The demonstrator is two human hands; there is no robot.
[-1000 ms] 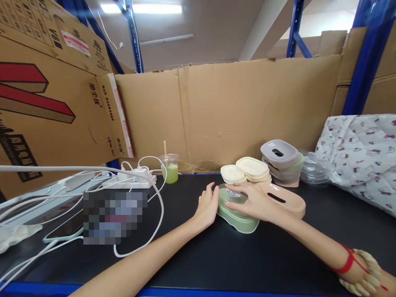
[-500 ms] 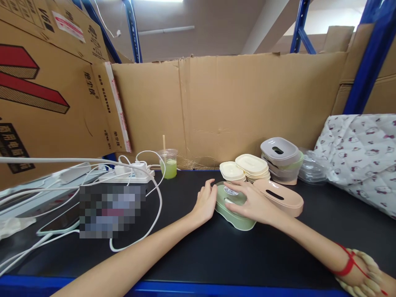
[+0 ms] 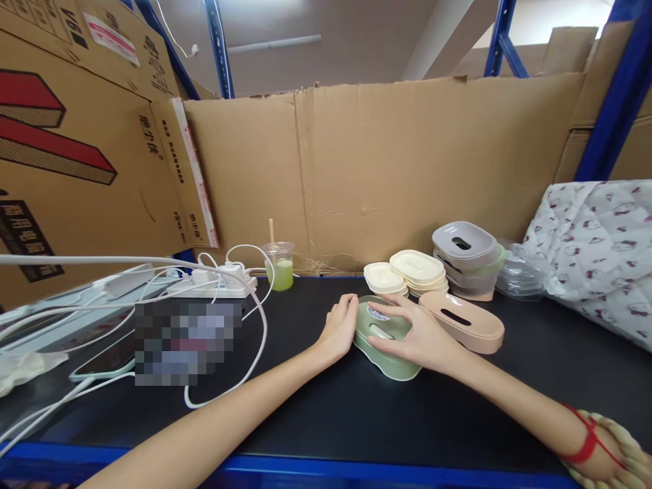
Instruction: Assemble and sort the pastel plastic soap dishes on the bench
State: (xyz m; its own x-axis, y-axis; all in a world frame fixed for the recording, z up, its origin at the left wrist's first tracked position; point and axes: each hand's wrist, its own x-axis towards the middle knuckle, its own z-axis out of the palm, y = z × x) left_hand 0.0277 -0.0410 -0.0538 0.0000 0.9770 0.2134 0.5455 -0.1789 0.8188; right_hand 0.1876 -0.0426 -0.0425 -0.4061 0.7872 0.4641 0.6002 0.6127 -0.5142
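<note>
Green box (image 3: 388,358) at mat centre, near pink lid (image 3: 462,320). Our left hand (image 3: 338,331) flat on left end; right hand (image 3: 415,333) spread over top. We judge: light, stiff, smooth plastic; grip end walls.

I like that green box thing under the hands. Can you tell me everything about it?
The green box is a pale green, smooth plastic-looking container with rounded corners, a slot in its top and a small round sticker near the far end. It lies flat on the black table. The left hand touches its left end; the right hand rests on its top. A pink box sits just behind it.
</note>
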